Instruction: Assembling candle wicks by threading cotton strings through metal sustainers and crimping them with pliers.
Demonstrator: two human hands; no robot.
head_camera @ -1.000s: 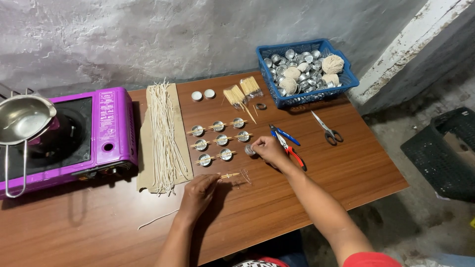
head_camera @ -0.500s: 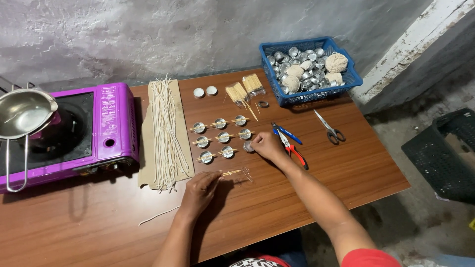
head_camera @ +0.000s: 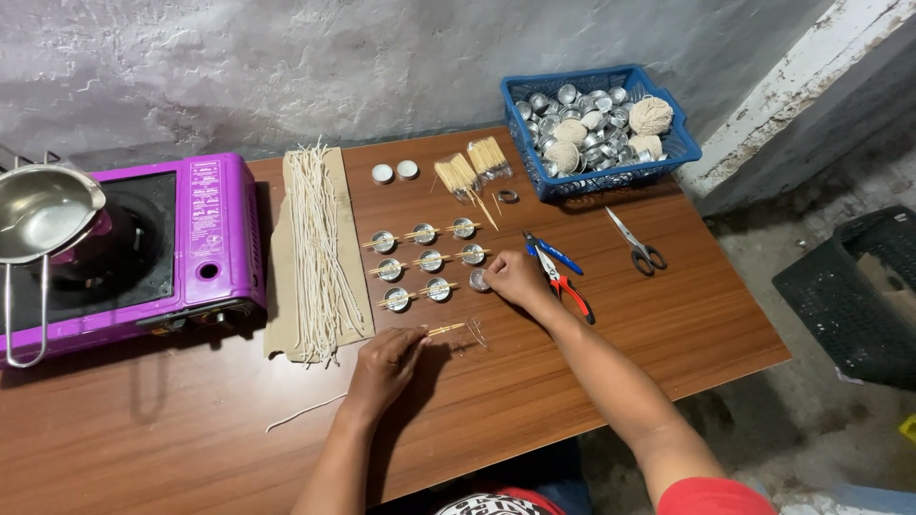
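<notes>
Looking down from the head camera onto a brown wooden table (head_camera: 592, 381). The left hand (head_camera: 385, 364) lies low on the table, fingers drawn together and pinching the end of a small wooden stick (head_camera: 447, 329) that lies flat just in front of it. The right hand (head_camera: 515, 278) sits further up, fingers curled and closed around a small metal cup (head_camera: 480, 279), which rests on the table at the right end of the lowest row of cups.

Just left of that hand, the rows of metal cups (head_camera: 425, 259) sit in a neat grid, each with sticks laid across its rim. Right beside the right hand lie the pliers (head_camera: 563, 277), red and blue handled, and further right the scissors (head_camera: 637, 246).

At the back, a blue basket (head_camera: 668, 167) holds many more metal cups and balls of string. Two bundles of sticks (head_camera: 469, 170) lie left of it, with two white discs (head_camera: 394, 172) beyond.

To the left, a spread of white wicks (head_camera: 315, 248) lies on a cardboard strip, and at the far left stands a purple stove (head_camera: 215, 229) with a steel pot (head_camera: 43, 215) on top.
</notes>
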